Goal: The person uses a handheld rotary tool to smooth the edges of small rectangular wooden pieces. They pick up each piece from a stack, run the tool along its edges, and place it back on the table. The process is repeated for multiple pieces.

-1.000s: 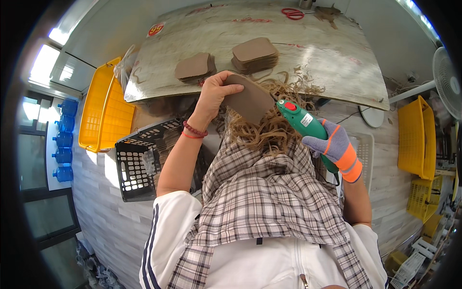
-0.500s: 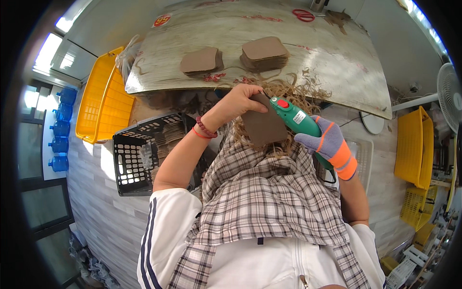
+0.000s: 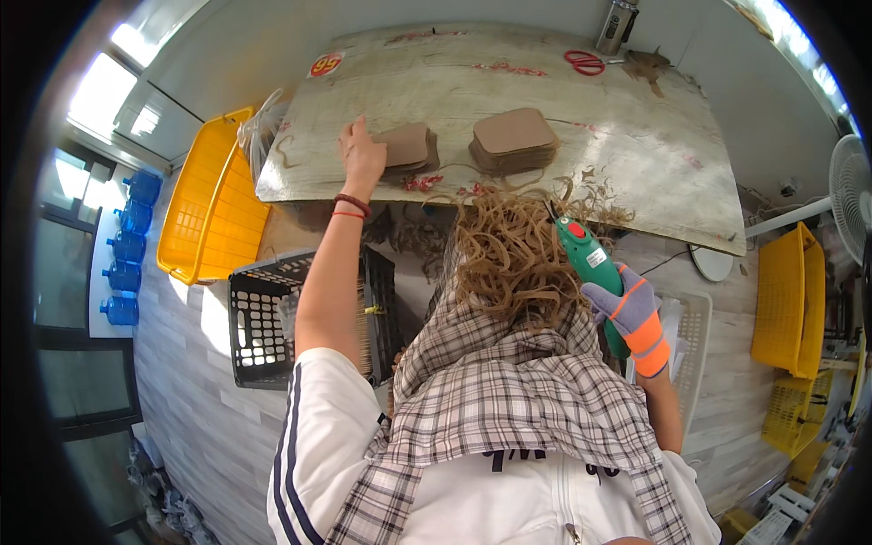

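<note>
My left hand [image 3: 363, 156] is bare and reaches over the table, its fingers apart, at the left edge of a stack of brown rounded pads [image 3: 408, 147]. Whether it touches the stack I cannot tell. My right hand [image 3: 629, 313], in a grey and orange glove, grips a green handheld power tool [image 3: 590, 257] with a red button; its thin tip points up toward the table edge. A second, thicker stack of pads [image 3: 515, 138] stands to the right. Curly brown trimmings [image 3: 518, 250] lie heaped on my plaid apron [image 3: 527, 391] and along the table edge.
On the table [image 3: 400, 77] are red-handled scissors [image 3: 584, 63] and a metal flask [image 3: 618, 25]. A black crate [image 3: 257, 318] with pads stands on the left, beside a yellow basket [image 3: 209, 213]. A pale crate [image 3: 695, 331], yellow crates [image 3: 787, 300] and a fan [image 3: 849, 195] are on the right.
My left hand has moved from above my lap to the left stack, and the pad it held is gone from over the trimmings. The tool has moved slightly right and down.
</note>
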`<action>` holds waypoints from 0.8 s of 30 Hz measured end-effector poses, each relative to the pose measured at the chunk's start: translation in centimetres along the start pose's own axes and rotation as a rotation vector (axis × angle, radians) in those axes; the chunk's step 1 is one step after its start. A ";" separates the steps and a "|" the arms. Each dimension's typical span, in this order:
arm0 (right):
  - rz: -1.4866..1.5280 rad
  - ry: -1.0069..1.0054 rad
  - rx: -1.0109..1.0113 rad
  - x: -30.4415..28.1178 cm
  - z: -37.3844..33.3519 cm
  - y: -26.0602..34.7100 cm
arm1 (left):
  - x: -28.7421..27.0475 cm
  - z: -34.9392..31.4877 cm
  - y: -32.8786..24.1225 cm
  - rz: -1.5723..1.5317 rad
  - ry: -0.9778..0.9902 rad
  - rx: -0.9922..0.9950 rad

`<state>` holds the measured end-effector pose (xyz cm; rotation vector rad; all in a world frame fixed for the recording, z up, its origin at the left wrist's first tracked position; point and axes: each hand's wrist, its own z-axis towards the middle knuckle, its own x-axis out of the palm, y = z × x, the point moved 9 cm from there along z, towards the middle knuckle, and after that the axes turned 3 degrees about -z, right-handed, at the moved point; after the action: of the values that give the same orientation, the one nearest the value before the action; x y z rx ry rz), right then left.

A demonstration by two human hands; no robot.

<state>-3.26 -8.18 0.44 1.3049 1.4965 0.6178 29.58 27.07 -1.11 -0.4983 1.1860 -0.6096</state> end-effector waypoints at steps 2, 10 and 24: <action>0.008 -0.013 -0.004 -0.2 -0.1 -0.1 | 0.5 -0.9 -4.5 0.285 -0.121 0.317; 0.074 -0.051 -0.027 -1.0 -1.0 -0.5 | 12.0 -2.3 -13.8 0.183 0.471 0.359; 0.123 -0.114 -0.074 -2.4 -1.1 -0.6 | 7.2 -7.1 -15.2 -1.132 0.414 -0.196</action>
<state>-4.71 -10.34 1.10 1.3594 1.2967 0.6602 21.93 10.71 1.60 -1.2772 1.2913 -1.6249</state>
